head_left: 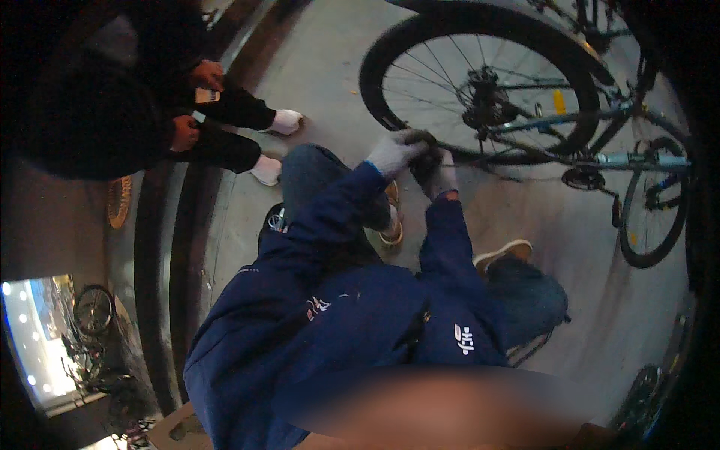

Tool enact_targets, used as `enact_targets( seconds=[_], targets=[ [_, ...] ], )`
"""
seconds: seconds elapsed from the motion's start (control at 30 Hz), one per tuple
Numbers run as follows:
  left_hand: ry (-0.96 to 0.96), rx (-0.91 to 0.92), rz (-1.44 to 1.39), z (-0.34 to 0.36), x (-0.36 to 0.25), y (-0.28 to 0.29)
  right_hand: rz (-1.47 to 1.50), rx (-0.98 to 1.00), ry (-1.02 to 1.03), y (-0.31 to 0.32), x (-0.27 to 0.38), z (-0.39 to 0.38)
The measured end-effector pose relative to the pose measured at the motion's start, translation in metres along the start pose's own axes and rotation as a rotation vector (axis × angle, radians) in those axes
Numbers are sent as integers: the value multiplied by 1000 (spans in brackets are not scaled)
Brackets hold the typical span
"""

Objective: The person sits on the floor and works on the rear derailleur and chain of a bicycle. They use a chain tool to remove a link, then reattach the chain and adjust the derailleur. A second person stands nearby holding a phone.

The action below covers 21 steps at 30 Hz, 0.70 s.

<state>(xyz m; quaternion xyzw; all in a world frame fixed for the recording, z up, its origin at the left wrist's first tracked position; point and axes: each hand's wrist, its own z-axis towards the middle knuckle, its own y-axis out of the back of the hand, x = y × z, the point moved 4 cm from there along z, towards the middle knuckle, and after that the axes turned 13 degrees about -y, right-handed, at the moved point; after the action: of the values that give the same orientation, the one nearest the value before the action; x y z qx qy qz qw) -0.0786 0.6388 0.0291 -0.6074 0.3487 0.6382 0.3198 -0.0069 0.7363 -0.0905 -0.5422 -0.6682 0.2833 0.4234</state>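
Note:
My left hand [393,154], in a light grey glove with dark fingertips, is closed beside the lower left part of a bicycle wheel [382,112]. Close against it is my right hand [439,174], also gloved, its fingers curled in. The fingers of both meet just outside the black tyre. Whatever lies between them is too dark and small to make out. Spokes and a dark hub with sprockets [484,97] show inside the wheel. From there the blue-grey frame [615,159] of the bicycle runs to the right.
The bicycle's other wheel [656,202] is at the far right. At the upper left, a person [225,120] in dark clothes and light shoes holds a small packet [208,95]. Dark curved ledges [169,285] run along the left. More bicycles [94,311] stand beyond, near a bright window.

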Motion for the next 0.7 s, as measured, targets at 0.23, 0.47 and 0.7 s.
enact_targets(
  seconds=[0.23,0.47,0.7],
  targets=[
    [-215,152,-195,-24,-15,-17,22,-1,99,0,8,-34],
    [-129,11,-83,-25,-16,-7,-184,-141,194,32,36,-13],
    [-131,-20,-182,-23,-5,-11,-126,-160,187,37,27,-16]
  ],
)
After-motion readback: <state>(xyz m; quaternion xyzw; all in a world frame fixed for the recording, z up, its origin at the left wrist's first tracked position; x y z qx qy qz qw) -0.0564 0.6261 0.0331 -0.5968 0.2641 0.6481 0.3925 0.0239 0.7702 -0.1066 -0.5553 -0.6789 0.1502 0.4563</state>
